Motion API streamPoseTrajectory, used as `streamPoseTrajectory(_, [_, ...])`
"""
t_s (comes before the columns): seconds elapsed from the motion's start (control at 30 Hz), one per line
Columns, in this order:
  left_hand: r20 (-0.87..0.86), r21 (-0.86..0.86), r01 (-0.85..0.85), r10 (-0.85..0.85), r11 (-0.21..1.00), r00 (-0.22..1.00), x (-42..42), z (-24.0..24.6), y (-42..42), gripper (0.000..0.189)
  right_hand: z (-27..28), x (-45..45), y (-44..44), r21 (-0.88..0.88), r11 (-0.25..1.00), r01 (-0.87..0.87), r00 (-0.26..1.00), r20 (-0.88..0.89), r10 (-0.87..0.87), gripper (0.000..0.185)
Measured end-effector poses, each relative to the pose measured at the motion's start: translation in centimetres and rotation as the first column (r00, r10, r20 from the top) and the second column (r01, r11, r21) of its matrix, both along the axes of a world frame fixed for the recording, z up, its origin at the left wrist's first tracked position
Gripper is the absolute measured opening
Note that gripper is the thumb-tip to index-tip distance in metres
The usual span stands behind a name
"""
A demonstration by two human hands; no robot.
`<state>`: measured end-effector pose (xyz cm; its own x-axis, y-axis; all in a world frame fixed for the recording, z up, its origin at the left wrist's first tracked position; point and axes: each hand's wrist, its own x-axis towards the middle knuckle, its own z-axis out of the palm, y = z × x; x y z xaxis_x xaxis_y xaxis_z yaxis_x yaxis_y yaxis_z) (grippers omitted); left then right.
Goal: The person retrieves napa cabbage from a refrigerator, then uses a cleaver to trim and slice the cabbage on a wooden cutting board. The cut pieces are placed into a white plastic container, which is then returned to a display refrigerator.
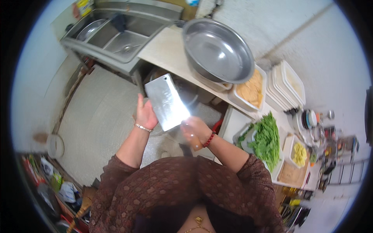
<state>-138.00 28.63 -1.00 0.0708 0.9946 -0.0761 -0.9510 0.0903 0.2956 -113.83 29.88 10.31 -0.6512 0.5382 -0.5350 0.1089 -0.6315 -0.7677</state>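
Note:
In my right hand (196, 129) I hold a Chinese-style cleaver by its wooden handle (195, 143); the hand is slightly blurred. The broad, shiny steel blade (166, 102) points up and away from me, with a small hole near its far corner. My left hand (146, 116) is beside the blade's left edge, palm turned up and thumb raised. Its other fingers are partly hidden, and whether it touches the steel I cannot tell. Both hands are in the air above the floor, between my body and the counter.
A stainless steel double sink (125, 43) stands at upper left. On the counter (163, 48) are a large steel basin (218, 51), a tub of tan slices (250, 90), stacked white containers (287, 84), leafy greens (265, 139) and a wooden board (291, 174). A broom (84, 201) is at lower left.

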Motion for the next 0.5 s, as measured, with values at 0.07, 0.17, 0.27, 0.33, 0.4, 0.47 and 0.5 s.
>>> streamPoseTrajectory(0.07, [0.12,0.049,0.045,-0.05,0.998,0.992,1.9,2.3,-1.4,0.07,0.0,1.4,-0.9,0.012,1.0,0.008,1.0,-0.027,-0.007,0.028])
streamPoseTrajectory(0.17, [0.072,-0.039,0.107,-0.105,0.993,0.992,4.0,4.9,-4.4,0.061,0.2,4.5,-2.3,0.052,0.998,0.019,0.995,-0.094,-0.014,0.024])
streamPoseTrajectory(0.27, [0.055,-0.021,0.254,-0.253,0.967,0.966,6.0,6.3,-7.7,0.052,1.1,8.7,-5.0,0.081,0.996,0.043,0.985,-0.168,-0.029,0.024])
streamPoseTrajectory(0.33, [-0.003,0.209,0.407,-0.415,0.889,0.91,8.3,6.8,-9.4,0.048,1.9,12.3,-7.7,0.149,0.988,0.038,0.989,-0.147,-0.016,0.023])
streamPoseTrajectory(0.4, [-0.082,0.038,0.442,-0.438,0.896,0.895,11.3,7.5,-11.5,0.037,2.9,16.7,-10.5,0.171,0.985,0.037,0.991,-0.132,-0.015,0.024])
streamPoseTrajectory(0.47, [-0.261,-0.078,0.549,-0.549,0.832,0.794,14.9,7.8,-13.5,0.03,3.7,21.2,-13.7,0.255,0.941,0.222,0.975,-0.085,-0.207,0.023])
streamPoseTrajectory(0.5, [-0.385,-0.153,0.615,-0.62,0.773,0.684,17.0,7.8,-14.5,0.029,4.2,23.7,-15.4,0.291,0.903,0.316,0.948,-0.057,-0.314,0.023])
